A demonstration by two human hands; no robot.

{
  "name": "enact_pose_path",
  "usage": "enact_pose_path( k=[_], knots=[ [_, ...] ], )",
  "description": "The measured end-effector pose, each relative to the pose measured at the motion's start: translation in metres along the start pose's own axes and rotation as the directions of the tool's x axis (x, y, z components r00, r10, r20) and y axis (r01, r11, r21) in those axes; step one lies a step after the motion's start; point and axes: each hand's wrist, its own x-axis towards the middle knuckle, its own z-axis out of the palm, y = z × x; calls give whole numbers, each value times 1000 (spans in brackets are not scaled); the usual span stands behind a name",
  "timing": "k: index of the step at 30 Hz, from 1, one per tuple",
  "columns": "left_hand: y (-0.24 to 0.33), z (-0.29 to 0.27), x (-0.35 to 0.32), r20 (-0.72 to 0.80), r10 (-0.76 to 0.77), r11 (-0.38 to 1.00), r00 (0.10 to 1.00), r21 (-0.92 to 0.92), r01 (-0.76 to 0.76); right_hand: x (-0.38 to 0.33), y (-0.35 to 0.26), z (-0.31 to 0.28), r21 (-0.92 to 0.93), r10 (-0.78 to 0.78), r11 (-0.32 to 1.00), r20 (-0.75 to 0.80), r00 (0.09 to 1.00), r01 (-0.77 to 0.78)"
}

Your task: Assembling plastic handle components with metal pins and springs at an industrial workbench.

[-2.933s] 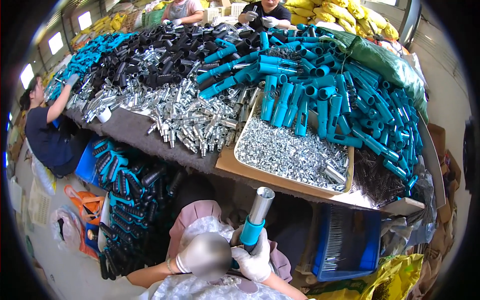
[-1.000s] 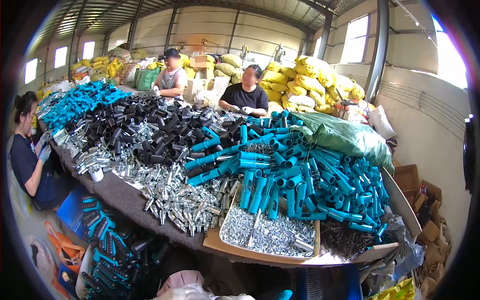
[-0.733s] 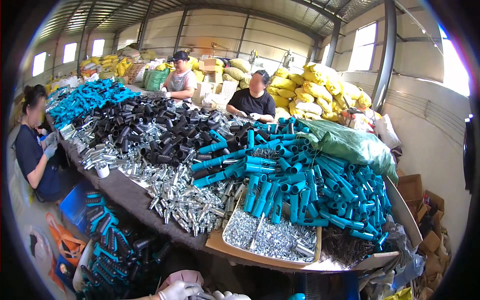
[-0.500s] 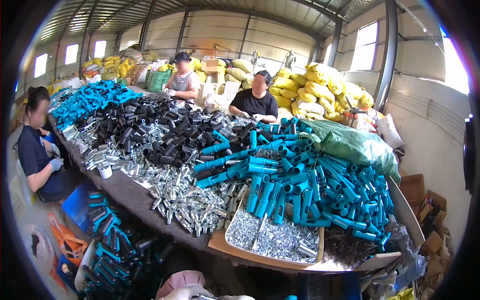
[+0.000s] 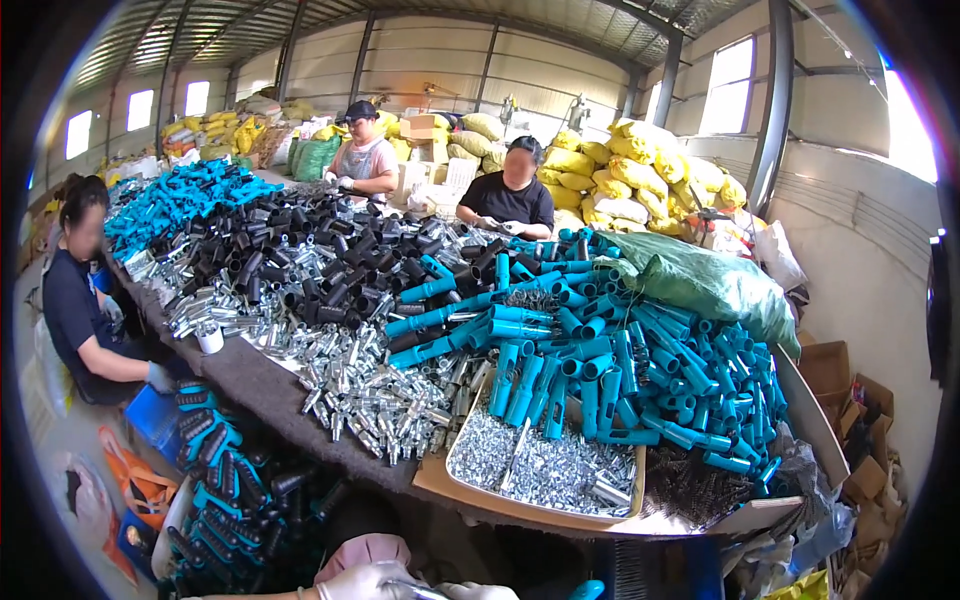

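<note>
At the lower edge: left hand (image 5: 365, 582) and right hand (image 5: 478, 591), white-gloved, close together, mostly cut off; whether either grips anything cannot be told. A teal handle tip (image 5: 588, 590) shows just right of the right hand. Step, by judgement: assembling a handle at lap level. Beyond the hands: cardboard tray (image 5: 470, 488) of small metal parts; farther off, teal tubes (image 5: 640, 370).
</note>
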Motion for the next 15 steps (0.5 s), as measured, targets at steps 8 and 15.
enact_pose_path(
  k=[8, 15],
  knots=[
    [25, -1, -2, -154, 171, 982, 973, 107, -156, 5, 2, -10, 301, -40, 954, 108, 993, 6],
    [83, -22, 27, -169, 316, 943, 934, -52, -328, 9, 2, -5, 321, 15, 947, -79, 997, 11]
  ],
)
